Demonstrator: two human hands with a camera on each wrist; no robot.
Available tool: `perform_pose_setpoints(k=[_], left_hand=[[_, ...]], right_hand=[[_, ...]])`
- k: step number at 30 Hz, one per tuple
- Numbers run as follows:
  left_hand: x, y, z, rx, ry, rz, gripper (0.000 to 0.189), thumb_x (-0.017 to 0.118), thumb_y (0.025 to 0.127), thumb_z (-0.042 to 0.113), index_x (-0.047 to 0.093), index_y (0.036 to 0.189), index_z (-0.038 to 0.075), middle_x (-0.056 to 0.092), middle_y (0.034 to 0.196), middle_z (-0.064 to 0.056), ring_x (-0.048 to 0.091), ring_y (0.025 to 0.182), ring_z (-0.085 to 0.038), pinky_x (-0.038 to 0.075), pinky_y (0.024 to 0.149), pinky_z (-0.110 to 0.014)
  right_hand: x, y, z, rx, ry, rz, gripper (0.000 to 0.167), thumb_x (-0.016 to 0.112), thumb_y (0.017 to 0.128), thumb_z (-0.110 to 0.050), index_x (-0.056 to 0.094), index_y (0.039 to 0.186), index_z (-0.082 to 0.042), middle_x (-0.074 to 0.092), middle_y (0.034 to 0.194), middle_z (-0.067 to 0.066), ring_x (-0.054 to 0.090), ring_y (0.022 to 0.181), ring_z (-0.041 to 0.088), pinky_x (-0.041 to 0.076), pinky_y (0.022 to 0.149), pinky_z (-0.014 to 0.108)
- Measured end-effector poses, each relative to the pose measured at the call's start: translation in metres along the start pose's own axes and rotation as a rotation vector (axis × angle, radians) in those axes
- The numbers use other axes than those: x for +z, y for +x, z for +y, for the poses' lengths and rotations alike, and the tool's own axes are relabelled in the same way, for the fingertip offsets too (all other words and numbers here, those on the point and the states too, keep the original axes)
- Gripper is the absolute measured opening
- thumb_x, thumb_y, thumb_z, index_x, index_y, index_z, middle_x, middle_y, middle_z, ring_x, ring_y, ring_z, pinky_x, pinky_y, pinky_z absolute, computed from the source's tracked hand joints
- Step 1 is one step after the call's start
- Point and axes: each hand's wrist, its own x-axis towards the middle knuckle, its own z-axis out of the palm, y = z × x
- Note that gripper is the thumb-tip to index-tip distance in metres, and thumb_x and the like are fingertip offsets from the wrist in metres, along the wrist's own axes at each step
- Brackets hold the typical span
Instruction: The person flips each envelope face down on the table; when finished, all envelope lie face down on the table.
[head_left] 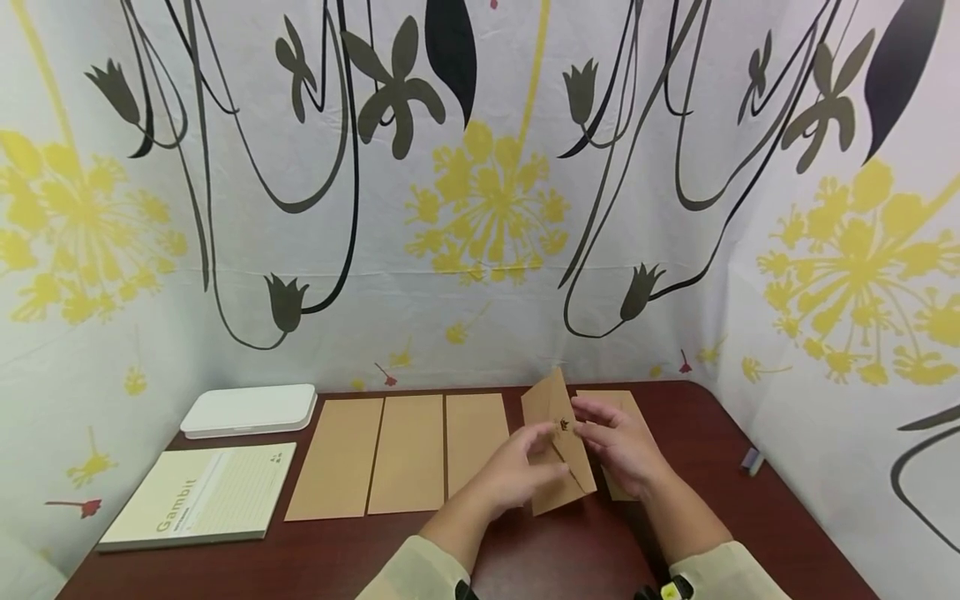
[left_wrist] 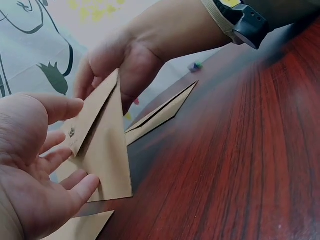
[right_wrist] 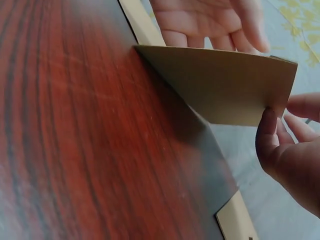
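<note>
A brown paper envelope [head_left: 573,462] with a small dark crest on its flap stands tilted up off the table between the two hands. My right hand [head_left: 626,446] pinches its edge, thumb on one face and fingers on the other, as the right wrist view shows. On the flap side is my left hand [head_left: 517,471], its fingers loosely spread and touching or close to the paper. In the left wrist view the flap of the envelope [left_wrist: 111,160] lifts slightly along a dark gap. Another envelope [head_left: 611,399] lies on the table, partly behind the right hand.
Three flat brown envelopes [head_left: 408,454] lie in a row on the dark red wooden table [head_left: 360,554]. To their left are a cream notebook [head_left: 202,492] and a white case [head_left: 251,410]. Small blue-and-white object [head_left: 752,461] at right edge. Patterned cloth [head_left: 495,333] surrounds the table.
</note>
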Motion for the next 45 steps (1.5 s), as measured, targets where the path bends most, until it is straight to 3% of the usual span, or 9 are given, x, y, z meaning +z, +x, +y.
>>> perform_pose_setpoints(k=[3, 10, 25, 32, 38, 42, 45], left_hand=[[0.002, -0.001, 0.003, -0.01, -0.018, 0.006, 0.065, 0.078, 0.098, 0.035, 0.054, 0.156, 0.021, 0.054, 0.161, -0.008, 0.05, 0.152, -0.035, 0.045, 0.122, -0.058], [0.006, -0.003, 0.012, 0.013, -0.06, 0.057, 0.058, 0.075, 0.1, 0.036, 0.055, 0.154, 0.026, 0.053, 0.161, -0.008, 0.054, 0.148, -0.036, 0.05, 0.118, -0.057], [0.009, -0.008, 0.021, 0.007, -0.118, 0.101, 0.059, 0.078, 0.098, 0.029, 0.057, 0.152, 0.024, 0.048, 0.161, -0.008, 0.059, 0.142, -0.032, 0.061, 0.104, -0.045], [0.009, -0.009, 0.023, 0.019, -0.23, 0.084, 0.065, 0.079, 0.097, 0.023, 0.053, 0.156, 0.018, 0.047, 0.164, -0.011, 0.06, 0.142, -0.033, 0.064, 0.098, -0.042], [0.01, -0.007, 0.021, 0.018, -0.259, 0.087, 0.067, 0.078, 0.098, 0.02, 0.051, 0.158, 0.019, 0.044, 0.168, -0.01, 0.062, 0.141, -0.027, 0.063, 0.1, -0.037], [0.009, -0.005, 0.019, -0.004, -0.282, 0.123, 0.063, 0.076, 0.1, 0.018, 0.052, 0.158, 0.022, 0.045, 0.168, -0.01, 0.062, 0.142, -0.028, 0.062, 0.103, -0.039], [0.007, -0.003, 0.018, -0.018, -0.287, 0.15, 0.061, 0.074, 0.101, 0.017, 0.053, 0.158, 0.024, 0.048, 0.166, -0.01, 0.061, 0.142, -0.027, 0.06, 0.107, -0.041]], right_hand=[[0.006, -0.003, -0.002, 0.001, -0.01, -0.008, 0.059, 0.064, 0.107, -0.015, 0.044, 0.161, -0.001, 0.063, 0.14, 0.001, 0.067, 0.117, 0.005, 0.055, 0.1, 0.024], [0.016, -0.006, -0.003, 0.025, -0.034, -0.019, 0.059, 0.064, 0.108, -0.026, 0.046, 0.162, -0.011, 0.052, 0.16, 0.011, 0.064, 0.126, 0.009, 0.054, 0.105, 0.03], [0.024, -0.009, 0.0, 0.029, -0.013, -0.039, 0.059, 0.067, 0.107, -0.026, 0.047, 0.161, -0.013, 0.064, 0.141, -0.003, 0.055, 0.14, 0.023, 0.057, 0.102, 0.029], [0.026, -0.01, 0.0, 0.031, -0.015, -0.039, 0.06, 0.067, 0.107, -0.026, 0.048, 0.161, -0.012, 0.057, 0.15, 0.006, 0.052, 0.144, 0.029, 0.057, 0.1, 0.026], [0.026, -0.009, 0.001, 0.036, -0.009, -0.054, 0.06, 0.067, 0.107, -0.027, 0.046, 0.162, -0.011, 0.052, 0.156, 0.012, 0.057, 0.139, 0.027, 0.058, 0.099, 0.025], [0.026, -0.008, 0.003, 0.056, -0.017, -0.085, 0.06, 0.061, 0.11, -0.036, 0.045, 0.162, -0.011, 0.047, 0.164, 0.015, 0.058, 0.139, 0.027, 0.058, 0.103, 0.031], [0.024, -0.007, 0.005, 0.071, -0.043, -0.12, 0.062, 0.051, 0.113, -0.043, 0.042, 0.164, -0.01, 0.043, 0.169, 0.018, 0.054, 0.146, 0.03, 0.054, 0.112, 0.04]])
